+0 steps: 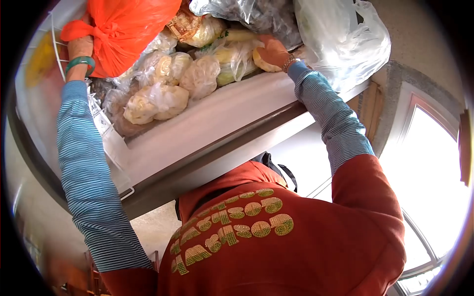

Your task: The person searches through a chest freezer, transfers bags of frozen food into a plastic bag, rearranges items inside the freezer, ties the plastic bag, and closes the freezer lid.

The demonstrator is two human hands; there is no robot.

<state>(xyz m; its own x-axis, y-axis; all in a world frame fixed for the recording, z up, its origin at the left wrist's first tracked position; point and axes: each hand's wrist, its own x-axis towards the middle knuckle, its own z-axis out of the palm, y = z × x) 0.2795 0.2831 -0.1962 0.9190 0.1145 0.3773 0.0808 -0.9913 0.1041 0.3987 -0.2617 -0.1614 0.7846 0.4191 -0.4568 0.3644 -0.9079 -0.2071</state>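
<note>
My left hand [80, 48], with a green bangle at the wrist, is at the side of a knotted red plastic bag [131, 37] at the upper left. It grips the bag near the knot, its fingertips hidden by the red plastic. My right hand [274, 52] reaches among clear bags at the upper middle. Against its palm side is a pale yellow, rounded piece of food [265, 61]. Its fingers are partly hidden and blurred, so their hold is unclear. Just left of it lies a clear bag with pale green contents [234, 61].
An open freezer's frosted wall [212, 116] runs along the near side. Inside are clear bags of pale, lumpy food [155, 102] and a brown-printed packet [185, 24]. A grey plastic bag [269, 19] and a large whitish bag [345, 44] are at right. A white wire basket [109, 130] hangs at left.
</note>
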